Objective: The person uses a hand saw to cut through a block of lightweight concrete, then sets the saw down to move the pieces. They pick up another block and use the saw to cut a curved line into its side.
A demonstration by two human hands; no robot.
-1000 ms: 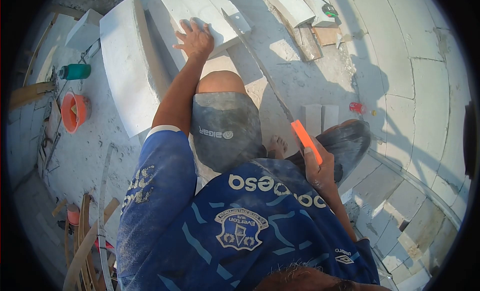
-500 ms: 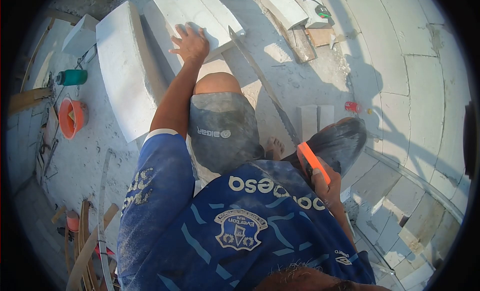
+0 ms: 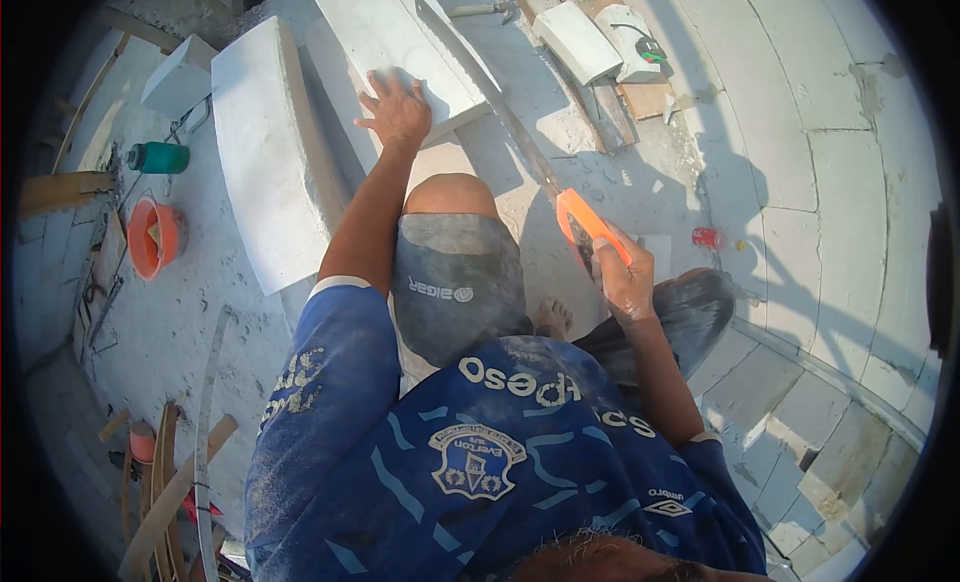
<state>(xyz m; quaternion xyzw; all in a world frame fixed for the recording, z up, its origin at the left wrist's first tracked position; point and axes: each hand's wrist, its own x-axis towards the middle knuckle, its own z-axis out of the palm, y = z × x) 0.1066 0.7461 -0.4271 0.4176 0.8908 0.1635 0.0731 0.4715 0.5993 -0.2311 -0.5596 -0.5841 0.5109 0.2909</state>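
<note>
On the block (image 3: 400, 32), left hand (image 3: 398, 110) splayed; right hand (image 3: 625, 280) grips saw (image 3: 500, 102)

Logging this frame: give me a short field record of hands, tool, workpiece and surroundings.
Left hand: open, fingers spread, flat on the white block
Right hand: closed around the orange handle of the handsaw
Blade: lies along the block's right edge
Nearby: long curved block, teal bottle, orange bucket, small red container
</note>
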